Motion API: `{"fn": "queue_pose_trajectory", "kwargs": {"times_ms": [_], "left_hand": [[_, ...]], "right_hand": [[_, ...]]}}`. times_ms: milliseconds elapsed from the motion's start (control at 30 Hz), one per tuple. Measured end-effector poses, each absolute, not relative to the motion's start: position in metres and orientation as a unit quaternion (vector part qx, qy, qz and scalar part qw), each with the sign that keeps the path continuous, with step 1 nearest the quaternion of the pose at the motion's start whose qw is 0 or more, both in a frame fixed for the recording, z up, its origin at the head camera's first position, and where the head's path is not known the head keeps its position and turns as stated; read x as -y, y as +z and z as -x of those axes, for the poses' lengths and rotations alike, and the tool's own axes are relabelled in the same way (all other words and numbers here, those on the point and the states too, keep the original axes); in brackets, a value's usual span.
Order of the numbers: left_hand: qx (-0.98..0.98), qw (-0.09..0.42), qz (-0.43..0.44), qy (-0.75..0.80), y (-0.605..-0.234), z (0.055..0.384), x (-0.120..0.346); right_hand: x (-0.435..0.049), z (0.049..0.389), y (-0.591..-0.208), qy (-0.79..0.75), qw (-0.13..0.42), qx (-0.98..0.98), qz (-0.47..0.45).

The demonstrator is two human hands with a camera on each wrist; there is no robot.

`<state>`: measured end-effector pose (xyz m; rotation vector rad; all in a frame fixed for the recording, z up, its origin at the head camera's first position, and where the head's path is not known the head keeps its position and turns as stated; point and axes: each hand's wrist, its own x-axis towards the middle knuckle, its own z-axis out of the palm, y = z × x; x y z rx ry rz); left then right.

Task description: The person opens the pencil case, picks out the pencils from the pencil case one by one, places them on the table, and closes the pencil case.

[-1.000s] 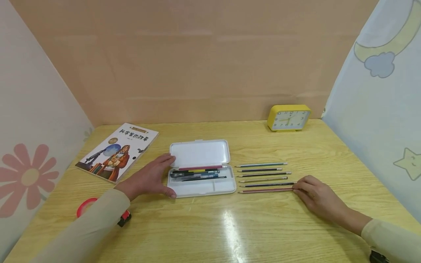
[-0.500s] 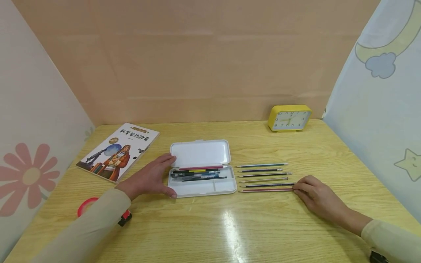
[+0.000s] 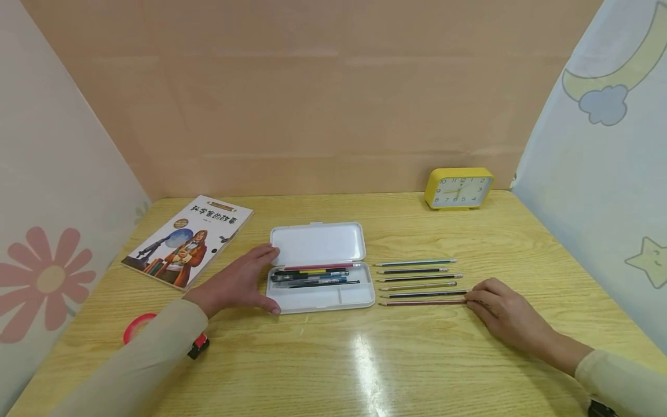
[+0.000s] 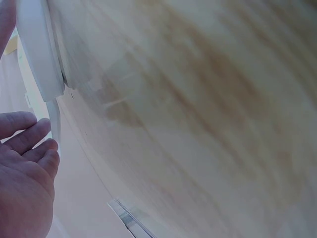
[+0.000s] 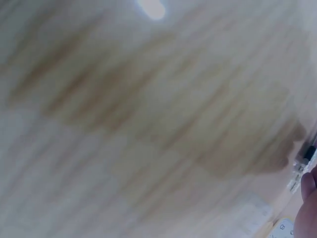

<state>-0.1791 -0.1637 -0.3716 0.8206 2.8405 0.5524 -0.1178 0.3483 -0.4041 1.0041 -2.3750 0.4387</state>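
Observation:
An open white pencil case (image 3: 359, 292) lies mid-table, its lid tipped back. Inside are several pens (image 3: 312, 277) and a pink pencil (image 3: 323, 267) along the hinge side. My left hand (image 3: 237, 284) holds the case's left end, thumb at the front corner and fingers by the lid. In the left wrist view its fingers (image 4: 34, 139) bend beside the white case edge. To the right of the case, several pencils (image 3: 419, 278) lie in a row, tips pointing left. My right hand (image 3: 508, 315) pinches the end of the nearest, a reddish pencil (image 3: 422, 302); the fingertips' contact is partly hidden.
A book (image 3: 187, 240) lies at the back left. The yellow clock (image 3: 458, 189) stands at the back right. A red ring-shaped thing (image 3: 136, 325) with a black end (image 3: 198, 347) is partly under the left sleeve. Walls stand behind and on both sides.
Nearly nothing differs. Both hands keep their places at the case and the reddish pencil; the whole view shifts very slightly.

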Motion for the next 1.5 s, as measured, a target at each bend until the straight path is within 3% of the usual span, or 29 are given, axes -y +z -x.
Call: {"fn": "queue_pose_trajectory", "kwargs": {"times_ms": [467,1100,1500], "left_hand": [[-0.944,0.066,-0.268,0.180,-0.372,0.179,0.164],[-0.943,0.077,-0.268,0.180,-0.373,0.181,0.163],[-0.943,0.077,-0.267,0.183,-0.370,0.179,0.162]], "right_hand": [[-0.323,0.127,-0.397,0.233,0.254,0.870,-0.352],[-0.249,0.156,-0.387,0.268,0.218,0.828,-0.442],[-0.218,0.176,-0.384,0.249,0.183,0.846,-0.435]]}}
